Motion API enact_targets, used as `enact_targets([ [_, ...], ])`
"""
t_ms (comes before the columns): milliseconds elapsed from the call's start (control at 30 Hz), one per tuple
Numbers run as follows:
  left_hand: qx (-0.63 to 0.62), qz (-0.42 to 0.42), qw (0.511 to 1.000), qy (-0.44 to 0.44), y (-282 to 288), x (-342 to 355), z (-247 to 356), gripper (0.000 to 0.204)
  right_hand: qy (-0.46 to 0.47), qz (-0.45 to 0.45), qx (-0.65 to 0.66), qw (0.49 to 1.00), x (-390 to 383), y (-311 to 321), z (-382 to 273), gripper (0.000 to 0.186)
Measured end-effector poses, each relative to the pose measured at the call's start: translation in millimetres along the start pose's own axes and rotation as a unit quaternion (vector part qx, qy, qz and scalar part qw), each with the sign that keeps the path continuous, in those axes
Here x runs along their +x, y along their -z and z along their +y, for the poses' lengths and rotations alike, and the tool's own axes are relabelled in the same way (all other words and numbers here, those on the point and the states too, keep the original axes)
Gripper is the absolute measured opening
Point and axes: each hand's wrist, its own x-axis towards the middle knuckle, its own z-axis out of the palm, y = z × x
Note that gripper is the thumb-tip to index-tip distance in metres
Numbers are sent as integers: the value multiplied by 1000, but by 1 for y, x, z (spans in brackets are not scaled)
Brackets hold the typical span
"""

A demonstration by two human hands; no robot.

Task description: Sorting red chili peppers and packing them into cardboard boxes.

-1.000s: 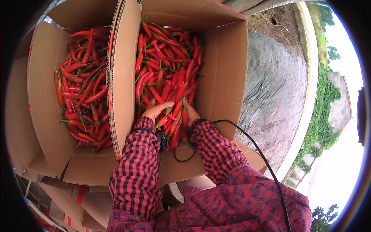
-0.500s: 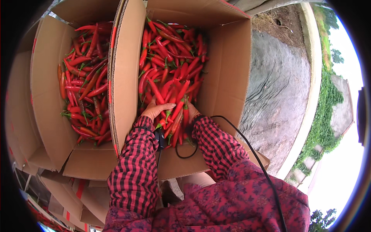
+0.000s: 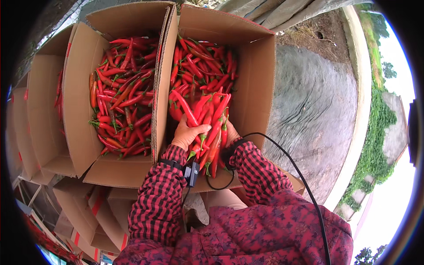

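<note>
Chillies, red and green-stemmed, are held in a bundle between the left grip and the right grip, both closed on them, toward six o'clock in an open cardboard box, with loose chillies heaped toward twelve o'clock and a second chilli-filled box set at nine o'clock

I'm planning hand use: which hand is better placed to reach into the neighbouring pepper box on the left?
Probably the left hand: it is nearer that box, while the right hand is beyond the held peppers.
</note>
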Motion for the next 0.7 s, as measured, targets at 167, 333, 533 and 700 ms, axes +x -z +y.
enact_targets([
  [167,-54,-12,998,2,-21,-32,29,61,40,9,-55,998,-43,-27,-13,57],
  [333,-35,-24,999,-24,-40,-62,66,60,-4,-39,-18,999,-90,-59,-23,63],
  [533,-61,-51,995,-59,-55,-87,76,70,23,-62,-53,996,-134,-80,-29,70],
  [700,-132,-88,983,-88,-56,-98,82,74,94,-75,-152,981,-132,-78,-45,63],
])
